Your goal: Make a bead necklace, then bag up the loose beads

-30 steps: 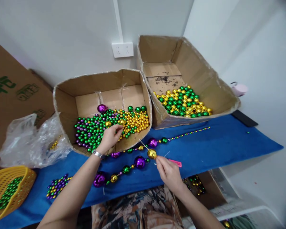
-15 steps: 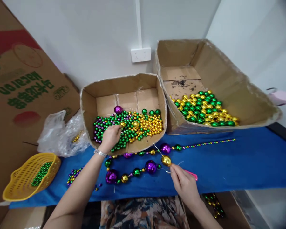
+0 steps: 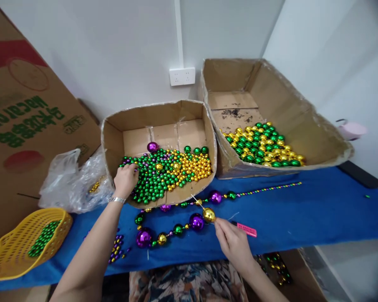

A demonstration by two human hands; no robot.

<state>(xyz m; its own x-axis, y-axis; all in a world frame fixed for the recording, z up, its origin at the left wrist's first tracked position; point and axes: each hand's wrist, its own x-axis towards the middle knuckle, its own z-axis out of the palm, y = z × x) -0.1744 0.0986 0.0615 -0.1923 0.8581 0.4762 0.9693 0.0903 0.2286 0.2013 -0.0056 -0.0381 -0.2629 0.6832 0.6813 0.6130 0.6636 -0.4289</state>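
Note:
My left hand (image 3: 126,179) reaches into the left cardboard box (image 3: 159,110), at its left side among small green and purple beads (image 3: 149,184). Its fingers are curled together, and whatever is between them is hidden. Over the blue cloth, my right hand (image 3: 234,243) pinches a large shiny gold bead (image 3: 208,214). A thin pale needle or stiff thread (image 3: 198,201) sticks out of that bead to the upper left. Just left of it lies a strung bead garland (image 3: 177,229) with purple, green and gold balls, one large purple ball (image 3: 196,222) being closest.
A bigger cardboard box (image 3: 286,100) at the right holds green and gold balls (image 3: 264,144). A yellow basket (image 3: 6,251) with green beads stands at left, near a plastic bag (image 3: 59,184). Loose small beads (image 3: 117,249) and a pink-handled tool (image 3: 246,229) lie on the blue cloth (image 3: 318,214).
My left hand has moved left across the beads, from the middle of the pile to the box's left side. My right hand still holds the gold bead, now closer to the large purple ball.

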